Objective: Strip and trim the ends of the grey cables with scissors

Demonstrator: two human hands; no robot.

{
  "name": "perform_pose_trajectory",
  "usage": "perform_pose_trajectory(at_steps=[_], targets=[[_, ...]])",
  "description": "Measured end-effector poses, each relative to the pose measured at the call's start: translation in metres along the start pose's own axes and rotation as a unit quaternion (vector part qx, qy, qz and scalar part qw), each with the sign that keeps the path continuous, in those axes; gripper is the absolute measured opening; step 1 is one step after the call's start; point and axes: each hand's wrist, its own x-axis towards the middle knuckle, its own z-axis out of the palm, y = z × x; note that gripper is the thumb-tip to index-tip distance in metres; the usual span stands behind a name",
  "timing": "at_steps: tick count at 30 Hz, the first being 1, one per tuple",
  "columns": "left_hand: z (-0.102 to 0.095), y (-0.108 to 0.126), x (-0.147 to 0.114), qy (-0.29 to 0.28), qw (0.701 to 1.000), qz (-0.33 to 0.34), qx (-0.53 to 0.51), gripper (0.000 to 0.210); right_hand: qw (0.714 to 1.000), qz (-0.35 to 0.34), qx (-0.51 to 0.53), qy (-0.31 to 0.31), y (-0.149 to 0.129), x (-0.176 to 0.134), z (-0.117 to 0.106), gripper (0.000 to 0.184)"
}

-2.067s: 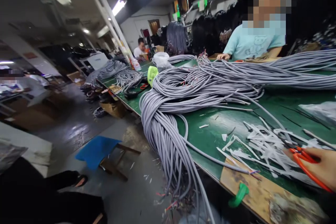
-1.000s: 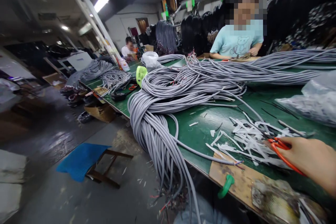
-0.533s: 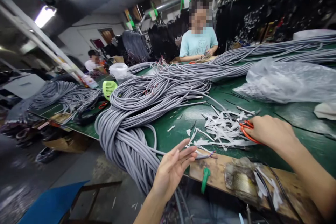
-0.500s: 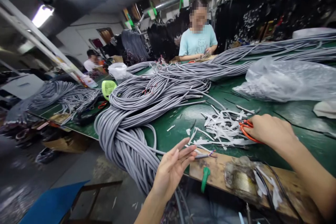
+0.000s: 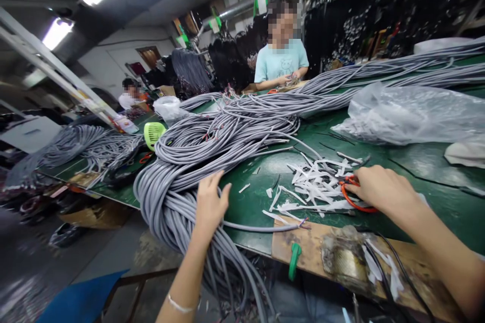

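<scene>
The left hand had moved left in the head view, fingers spread, over bundled round grey cables at seven o'clock; the right hand gripped a looped, orange-handled tool at four. One cable's thin coloured wires lay already bared at five; how many remained was unclear.

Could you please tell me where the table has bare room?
Mostly bare: between the left hand and white strips, with small scraps; also right of the right hand, below the plastic bag, crossed by a thin black wire. Crowded: the strips and grey cables.
</scene>
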Motion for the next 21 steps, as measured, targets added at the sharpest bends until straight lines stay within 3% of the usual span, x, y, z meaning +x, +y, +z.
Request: perform_pose_trajectory(at_steps=[2,4,7,9,14,21], targets=[[-0.004,-0.02,0.022,-0.017,0.998,-0.003,0.062,0.037,1.0,-0.009,0.001,0.021,-0.004,-0.004,-0.004,0.028],[-0.006,-0.031,0.035,-0.039,0.994,0.003,0.098,0.029,0.997,-0.064,0.034,0.021,-0.01,-0.01,-0.006,0.024],[-0.004,-0.036,0.039,-0.079,0.988,0.025,0.132,0.02,0.978,-0.185,0.095,-0.031,-0.024,-0.018,-0.001,0.017],[-0.001,-0.036,0.038,-0.098,0.984,0.034,0.144,0.016,0.969,-0.227,0.084,-0.045,-0.033,-0.021,0.007,0.014],[-0.003,-0.036,0.044,-0.132,0.984,0.034,0.118,0.02,0.967,-0.245,0.055,-0.03,-0.044,-0.026,0.024,0.012],[-0.052,-0.037,0.072,-0.177,0.982,0.064,-0.031,0.048,0.973,-0.226,0.045,-0.005,-0.046,-0.022,0.026,0.027]])
